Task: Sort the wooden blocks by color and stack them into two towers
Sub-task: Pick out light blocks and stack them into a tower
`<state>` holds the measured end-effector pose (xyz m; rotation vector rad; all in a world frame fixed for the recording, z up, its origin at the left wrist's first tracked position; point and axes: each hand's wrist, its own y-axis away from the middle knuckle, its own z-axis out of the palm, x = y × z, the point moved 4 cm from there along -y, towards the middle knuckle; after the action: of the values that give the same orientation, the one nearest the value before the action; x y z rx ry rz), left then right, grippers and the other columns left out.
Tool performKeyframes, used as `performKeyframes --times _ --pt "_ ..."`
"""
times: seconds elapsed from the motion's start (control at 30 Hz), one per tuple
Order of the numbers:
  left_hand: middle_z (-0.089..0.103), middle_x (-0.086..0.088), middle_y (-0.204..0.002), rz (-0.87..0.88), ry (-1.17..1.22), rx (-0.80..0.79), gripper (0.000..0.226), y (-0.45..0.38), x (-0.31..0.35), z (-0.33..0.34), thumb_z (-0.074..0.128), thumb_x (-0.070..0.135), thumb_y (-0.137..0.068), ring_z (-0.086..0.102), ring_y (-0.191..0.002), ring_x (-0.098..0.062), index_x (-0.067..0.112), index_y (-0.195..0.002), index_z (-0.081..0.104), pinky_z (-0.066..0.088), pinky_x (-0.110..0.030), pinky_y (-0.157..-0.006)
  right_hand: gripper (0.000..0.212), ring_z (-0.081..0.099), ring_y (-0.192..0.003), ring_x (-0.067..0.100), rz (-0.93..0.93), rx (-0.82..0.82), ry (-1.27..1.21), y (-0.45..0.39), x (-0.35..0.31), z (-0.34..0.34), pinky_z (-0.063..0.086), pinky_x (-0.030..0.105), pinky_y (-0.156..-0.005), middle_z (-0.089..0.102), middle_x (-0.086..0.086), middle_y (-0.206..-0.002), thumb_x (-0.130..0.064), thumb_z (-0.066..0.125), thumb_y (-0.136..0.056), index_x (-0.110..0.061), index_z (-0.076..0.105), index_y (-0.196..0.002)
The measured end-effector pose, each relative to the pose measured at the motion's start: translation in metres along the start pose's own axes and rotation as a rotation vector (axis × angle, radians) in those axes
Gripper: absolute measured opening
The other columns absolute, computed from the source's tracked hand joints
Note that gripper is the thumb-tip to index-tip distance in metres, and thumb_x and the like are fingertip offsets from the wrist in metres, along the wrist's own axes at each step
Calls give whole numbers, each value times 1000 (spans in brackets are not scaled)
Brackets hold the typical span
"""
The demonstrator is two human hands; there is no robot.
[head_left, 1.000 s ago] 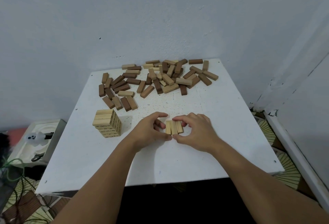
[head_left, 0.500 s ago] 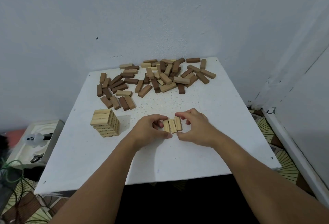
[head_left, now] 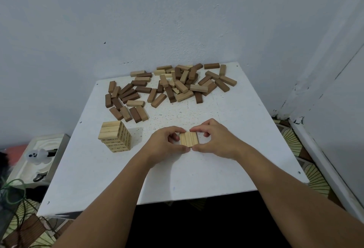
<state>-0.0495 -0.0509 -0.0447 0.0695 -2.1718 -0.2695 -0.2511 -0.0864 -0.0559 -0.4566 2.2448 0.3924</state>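
Three light wooden blocks (head_left: 188, 139) lie side by side on the white table (head_left: 226, 159), squeezed into one flat row between my hands. My left hand (head_left: 165, 143) pinches the row from the left, thumb at its near end. My right hand (head_left: 213, 139) pinches it from the right, with its thumb meeting my left thumb. A short tower of light blocks (head_left: 115, 139) stands to the left of my hands. A loose pile of dark and light blocks (head_left: 169, 88) spreads across the far half of the table.
The table stands in a corner, walls behind and to the right. On the floor to the left sit a white tray with a small ghost figure (head_left: 38, 156) and green cables (head_left: 11, 192). Patterned floor tiles (head_left: 315, 177) show to the right.
The three light blocks, slightly fanned a second ago, now sit tight and parallel between my hands. My hands have closed in around them. The view shifted slightly.
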Motion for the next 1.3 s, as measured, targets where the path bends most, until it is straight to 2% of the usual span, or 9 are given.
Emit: performKeyframes --times 0.27,0.47,0.67,0.73,0.9,1.03,1.1,1.23,1.3 --pt "59 10 -94 10 -16 -33 47 2 1 -3 95 26 -72 52 -73 -2 39 -112 74 45 -17 -66 61 47 -110 8 -21 -10 51 -1 -1 1 47 36 -103 43 -19 -116 -50 86 -76 -49 61 -132" --pt "59 9 -93 32 -13 4 51 2 -1 0 96 28 -67 54 -78 -8 42 -111 75 48 -27 -73 57 44 -109 7 -76 55 93 3 0 4 35 36 -110 41 -18 -110 -49 83 -76 -50 62 -129" --pt "57 9 -69 52 55 -29 49 7 15 -10 96 23 -69 52 -65 -8 37 -111 75 42 -27 -68 59 49 -109 9 -96 75 -5 8 -11 -4 52 36 -96 43 -18 -113 -42 83 -74 -46 63 -128" --pt "56 10 -74 87 24 -7 47 11 26 -20 93 23 -73 49 -67 -8 39 -113 74 40 -26 -68 59 48 -117 13 -127 103 4 8 -23 -10 54 32 -91 42 -16 -117 -42 83 -73 -45 63 -129" --pt "54 7 -107 220 -196 130 54 25 64 -61 91 38 -74 53 -90 -4 43 -123 69 40 -19 -69 60 47 -124 9 -261 200 -21 4 -63 -34 42 31 -105 44 -18 -123 -44 85 -71 -44 66 -127" --pt "51 7 -115 289 -296 227 60 39 79 -107 93 47 -67 46 -113 -12 50 -122 69 43 -28 -90 57 46 -124 1 -363 218 -30 -1 -109 -38 34 11 -101 49 -13 -127 -31 88 -76 -33 68 -129" --pt "48 8 -116 267 -332 236 59 48 76 -130 94 47 -66 44 -115 -11 55 -118 67 43 -30 -95 55 47 -121 0 -401 214 -42 -5 -131 -30 34 7 -98 49 -13 -129 -30 88 -77 -30 69 -128" --pt "50 5 -116 217 -323 221 56 69 59 -171 95 40 -68 52 -109 -13 49 -118 70 47 -33 -98 55 46 -117 -8 -436 169 -24 -23 -168 2 36 14 -102 48 -14 -129 -37 87 -76 -33 68 -127" --pt "52 6 -119 181 -308 212 54 76 44 -188 95 37 -70 52 -110 -7 47 -117 71 47 -35 -101 57 47 -124 4 -436 150 -19 -33 -183 22 40 32 -109 47 -15 -130 -47 83 -72 -38 67 -126"
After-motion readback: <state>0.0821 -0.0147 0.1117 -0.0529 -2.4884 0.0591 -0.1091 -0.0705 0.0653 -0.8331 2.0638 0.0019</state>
